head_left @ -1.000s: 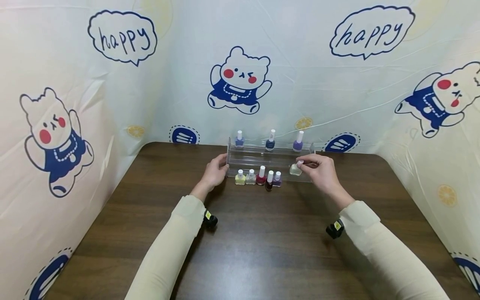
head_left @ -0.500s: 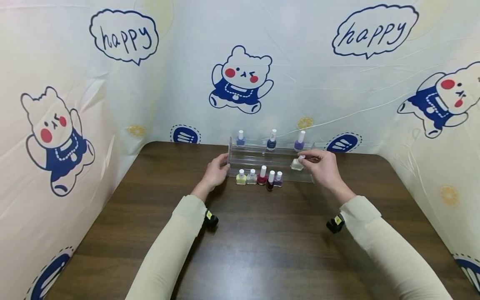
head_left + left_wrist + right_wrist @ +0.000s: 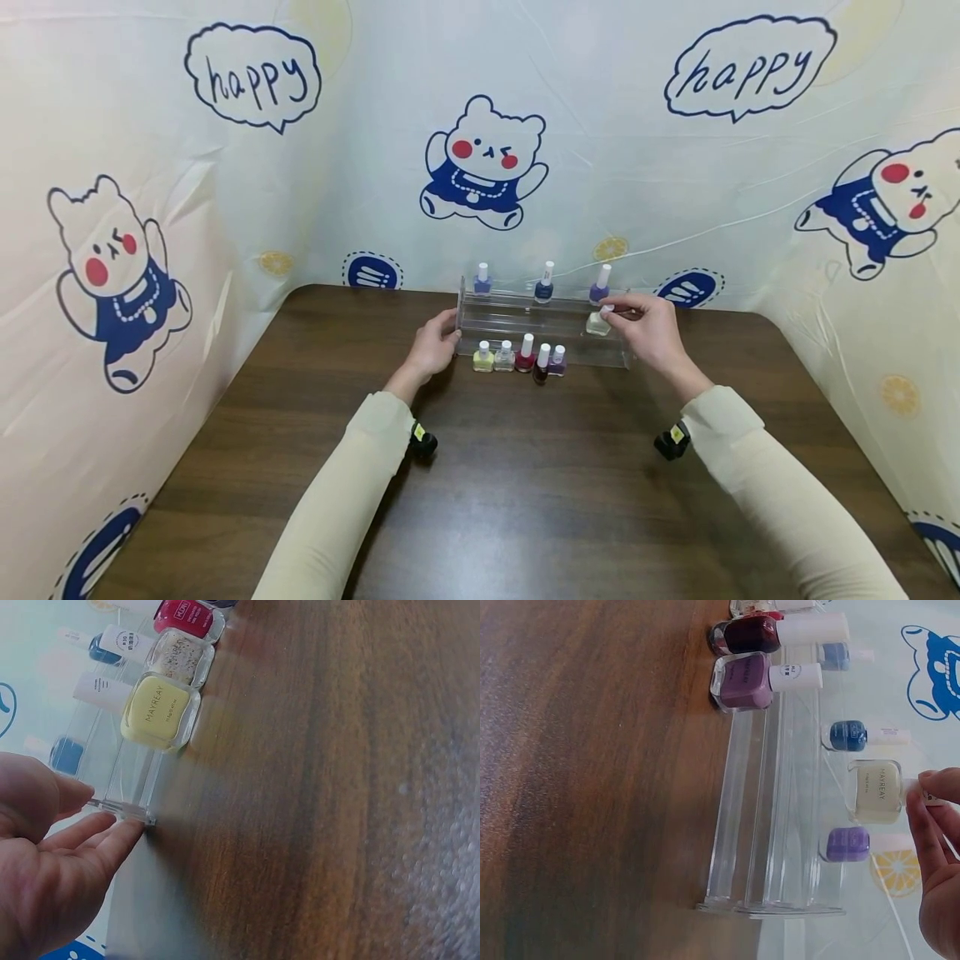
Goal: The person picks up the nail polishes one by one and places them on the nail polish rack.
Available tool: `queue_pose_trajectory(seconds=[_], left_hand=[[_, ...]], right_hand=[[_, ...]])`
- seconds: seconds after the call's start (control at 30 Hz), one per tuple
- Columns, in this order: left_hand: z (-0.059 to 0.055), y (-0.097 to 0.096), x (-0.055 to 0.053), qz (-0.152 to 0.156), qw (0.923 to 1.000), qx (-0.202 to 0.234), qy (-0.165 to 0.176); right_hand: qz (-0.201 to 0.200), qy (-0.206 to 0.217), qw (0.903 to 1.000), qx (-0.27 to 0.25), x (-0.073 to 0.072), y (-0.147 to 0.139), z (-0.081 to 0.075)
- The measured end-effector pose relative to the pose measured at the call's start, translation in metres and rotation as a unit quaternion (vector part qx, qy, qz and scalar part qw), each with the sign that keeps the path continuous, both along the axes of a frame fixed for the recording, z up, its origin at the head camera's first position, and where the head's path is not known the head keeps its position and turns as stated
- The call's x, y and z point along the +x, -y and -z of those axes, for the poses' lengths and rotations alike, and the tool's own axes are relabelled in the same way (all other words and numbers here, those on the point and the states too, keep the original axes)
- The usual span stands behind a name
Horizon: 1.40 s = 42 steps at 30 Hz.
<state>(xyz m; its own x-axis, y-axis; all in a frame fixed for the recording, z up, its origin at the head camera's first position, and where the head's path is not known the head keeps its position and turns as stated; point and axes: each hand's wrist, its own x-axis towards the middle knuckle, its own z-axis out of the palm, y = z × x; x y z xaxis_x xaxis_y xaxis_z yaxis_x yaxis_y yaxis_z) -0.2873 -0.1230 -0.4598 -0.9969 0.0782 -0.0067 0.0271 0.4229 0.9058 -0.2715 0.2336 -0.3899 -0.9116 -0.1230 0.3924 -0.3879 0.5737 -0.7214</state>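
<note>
Starting at the left, the side edge of the worktop (image 3: 487, 492) is slanting away along the printed cloth (image 3: 360, 167), and a wedge of room is lying between that edge and your left sleeve (image 3: 322, 508). The rear edge is running along the cloth behind the clear rack (image 3: 517, 323); wider room is opening between your forearms, and another strip is extending from your right sleeve (image 3: 802, 500) to the right edge.

Your left hand (image 3: 431, 343) is gripping the rack's left end, thumb and fingers closing on it. Along the rack's front, the yellow bottle (image 3: 483, 361), glitter bottle (image 3: 504, 361), red bottle (image 3: 524, 362), dark red bottle (image 3: 540, 375) and mauve bottle (image 3: 557, 365) are standing close together, the dark red one sitting slightly forward. On top, the light blue bottle (image 3: 482, 285), dark blue bottle (image 3: 543, 291) and purple bottle (image 3: 598, 292) are standing well apart.

Your right hand (image 3: 652, 333) is pinching the pale bottle (image 3: 597, 324) by its white cap; the glass is hanging below and left of your fingertips, near the rack's right end, just below the purple bottle in the head view. Whether its base is touching a tier, you cannot tell.
</note>
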Motion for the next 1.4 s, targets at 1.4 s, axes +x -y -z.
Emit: queue_pose_trajectory(seconds=[1.4], left_hand=[[0.0,-0.001,0.0,-0.008,0.9999,-0.012,-0.005]], right_hand=[[0.027,0.031,0.9989,0.021,-0.032,-0.006,0.004]])
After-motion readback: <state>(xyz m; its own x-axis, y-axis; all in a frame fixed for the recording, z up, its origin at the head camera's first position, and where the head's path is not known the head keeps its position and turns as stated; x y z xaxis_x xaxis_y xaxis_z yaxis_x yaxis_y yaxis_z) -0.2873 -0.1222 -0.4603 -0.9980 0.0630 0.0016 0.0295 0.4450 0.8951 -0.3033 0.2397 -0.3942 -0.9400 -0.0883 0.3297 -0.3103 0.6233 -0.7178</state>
